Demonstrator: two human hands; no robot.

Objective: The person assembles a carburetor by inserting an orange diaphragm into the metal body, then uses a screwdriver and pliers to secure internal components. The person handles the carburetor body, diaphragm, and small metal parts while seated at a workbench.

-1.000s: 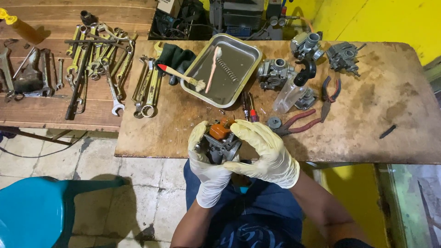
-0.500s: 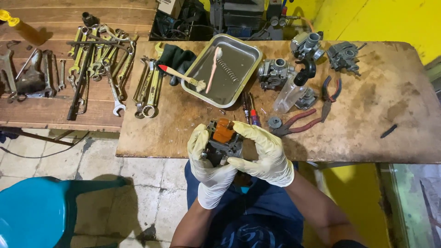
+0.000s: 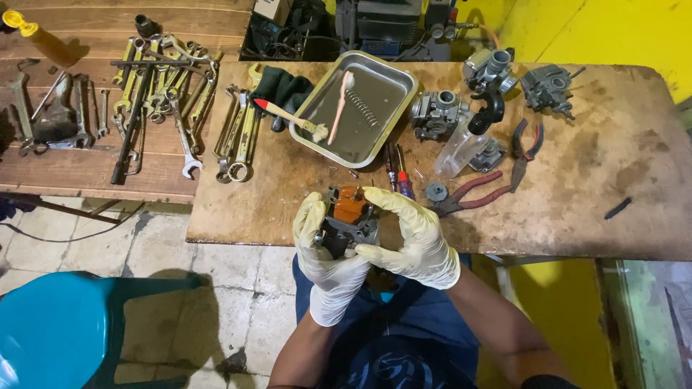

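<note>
Left hand: the gloved left hand [image 3: 326, 248] is wrapped around the carburetor [image 3: 344, 220] from below and from its left side, fingers closed on the body, so the part does not turn.
Right hand: the gloved right hand [image 3: 412, 238] closes on the same carburetor from its right side, the thumb pressing on the lower edge and the fingers curving over the top.
Carburetor: it is held in the air over the near edge of the bench [image 3: 577, 216], close to the body of the person, orange float facing up, probably so this side can be seen.
Steel tray: the tray [image 3: 324, 133] is beyond the carburetor, with a toothbrush [image 3: 340, 104] and a spring [image 3: 367, 114] inside; liquid seems to be in it.
Red pliers: the pliers [image 3: 472, 194] lie just right of the carburetor, near the hand.
Other carburetors: more carburetor bodies [image 3: 436, 114] stand beyond and right of the tray.
Wrenches: many wrenches [image 3: 238, 133] lie left of the tray, well apart from the hands.
</note>
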